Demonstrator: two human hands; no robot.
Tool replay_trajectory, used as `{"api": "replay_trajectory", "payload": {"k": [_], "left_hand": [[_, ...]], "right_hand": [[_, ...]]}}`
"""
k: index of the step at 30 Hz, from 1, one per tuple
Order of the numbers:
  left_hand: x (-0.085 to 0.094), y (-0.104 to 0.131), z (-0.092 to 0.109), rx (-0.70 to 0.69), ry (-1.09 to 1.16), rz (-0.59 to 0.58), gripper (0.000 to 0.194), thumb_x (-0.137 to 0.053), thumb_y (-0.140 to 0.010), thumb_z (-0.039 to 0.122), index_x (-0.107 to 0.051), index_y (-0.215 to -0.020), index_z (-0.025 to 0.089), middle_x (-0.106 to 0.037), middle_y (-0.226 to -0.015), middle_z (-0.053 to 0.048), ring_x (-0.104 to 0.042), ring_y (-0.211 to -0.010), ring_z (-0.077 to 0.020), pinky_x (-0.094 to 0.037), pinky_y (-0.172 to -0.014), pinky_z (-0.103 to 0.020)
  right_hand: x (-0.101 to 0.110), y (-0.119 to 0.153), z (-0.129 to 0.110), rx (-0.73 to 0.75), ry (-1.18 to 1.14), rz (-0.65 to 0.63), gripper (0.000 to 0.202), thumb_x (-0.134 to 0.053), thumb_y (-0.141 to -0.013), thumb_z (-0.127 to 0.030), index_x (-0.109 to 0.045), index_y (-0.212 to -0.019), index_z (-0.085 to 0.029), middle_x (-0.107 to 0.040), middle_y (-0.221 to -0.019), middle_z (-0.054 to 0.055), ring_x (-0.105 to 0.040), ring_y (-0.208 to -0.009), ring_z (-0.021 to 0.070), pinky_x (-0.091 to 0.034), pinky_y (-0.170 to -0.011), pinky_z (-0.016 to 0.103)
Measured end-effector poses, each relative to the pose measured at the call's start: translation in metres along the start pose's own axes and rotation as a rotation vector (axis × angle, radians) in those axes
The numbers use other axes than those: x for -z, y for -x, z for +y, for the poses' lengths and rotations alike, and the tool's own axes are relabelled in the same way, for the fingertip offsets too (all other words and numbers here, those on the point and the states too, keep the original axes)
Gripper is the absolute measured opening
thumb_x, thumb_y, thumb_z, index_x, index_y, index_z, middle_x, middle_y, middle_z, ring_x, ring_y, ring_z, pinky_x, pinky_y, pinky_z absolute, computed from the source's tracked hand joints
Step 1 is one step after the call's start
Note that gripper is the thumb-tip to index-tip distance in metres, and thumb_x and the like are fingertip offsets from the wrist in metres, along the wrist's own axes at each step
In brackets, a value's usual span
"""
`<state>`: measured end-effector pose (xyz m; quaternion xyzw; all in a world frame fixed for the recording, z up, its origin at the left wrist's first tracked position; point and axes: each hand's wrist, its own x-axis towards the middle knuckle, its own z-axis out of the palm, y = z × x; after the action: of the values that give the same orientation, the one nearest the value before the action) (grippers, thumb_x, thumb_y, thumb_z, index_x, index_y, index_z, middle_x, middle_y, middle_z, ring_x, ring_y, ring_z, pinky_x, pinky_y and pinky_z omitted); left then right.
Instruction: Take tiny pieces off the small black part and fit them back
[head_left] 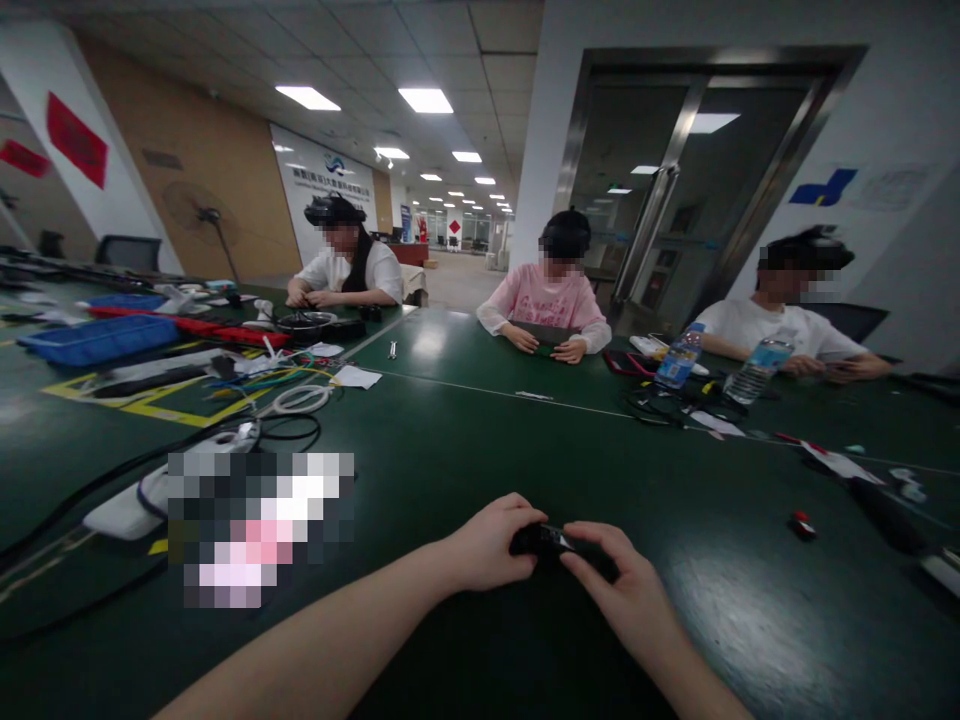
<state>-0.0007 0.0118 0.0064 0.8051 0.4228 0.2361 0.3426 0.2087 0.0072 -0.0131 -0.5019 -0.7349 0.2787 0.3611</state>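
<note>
Between my two hands, just above or on the dark green table (420, 450), is a small glossy black object (546, 540); its kind is too dark to make out. My left hand (491, 543) closes round its left end, thumb and fingers pinching it. At the other end, my right hand (619, 570) pinches the right tip between thumb and forefinger. Part of the black object is hidden behind my left fingers. A small red and black item (802, 525) lies apart, to the right of my right hand.
Left stand a white power strip (124, 508), coiled cables (300, 398) and a blue tray (101, 340); a pixelated patch covers something nearby. Two water bottles (681, 355) stand right. Across the table sit a person in pink (551, 300) and two people in white. A small wrench (392, 350) lies far off.
</note>
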Motion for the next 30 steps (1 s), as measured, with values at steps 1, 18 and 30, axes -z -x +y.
{"api": "replay_trajectory", "payload": {"k": [1, 18, 30], "left_hand": [[0.000, 0.000, 0.000, -0.008, -0.004, -0.003, 0.046, -0.060, -0.072, 0.021, -0.052, -0.117, 0.024, -0.049, -0.111, -0.006, -0.052, -0.100, -0.0214, -0.045, -0.087, -0.034], [0.002, 0.002, 0.002, -0.007, 0.026, -0.007, 0.040, -0.059, -0.073, 0.024, -0.053, -0.112, 0.023, -0.052, -0.108, -0.006, -0.053, -0.098, -0.0214, -0.045, -0.085, -0.034], [-0.013, -0.004, -0.007, 0.095, 1.117, -0.066, 0.064, -0.071, -0.067, 0.015, -0.037, -0.121, 0.021, -0.059, -0.105, -0.010, -0.064, -0.084, -0.0193, -0.043, -0.084, -0.041]], "right_hand": [[-0.002, 0.000, -0.002, 0.024, 0.041, -0.038, 0.020, -0.062, -0.074, -0.031, -0.066, -0.093, -0.028, -0.065, -0.104, 0.004, -0.056, -0.102, 0.0248, -0.044, -0.093, 0.043], [0.002, 0.001, -0.003, 0.020, 0.046, -0.140, 0.030, -0.060, -0.075, -0.025, -0.061, -0.105, -0.029, -0.063, -0.110, 0.003, -0.055, -0.106, 0.0237, -0.042, -0.095, 0.043], [0.004, 0.004, -0.001, 0.023, -0.150, 0.021, 0.023, -0.061, -0.073, -0.029, -0.063, -0.096, -0.025, -0.064, -0.107, 0.005, -0.059, -0.100, 0.0235, -0.045, -0.093, 0.042]]}}
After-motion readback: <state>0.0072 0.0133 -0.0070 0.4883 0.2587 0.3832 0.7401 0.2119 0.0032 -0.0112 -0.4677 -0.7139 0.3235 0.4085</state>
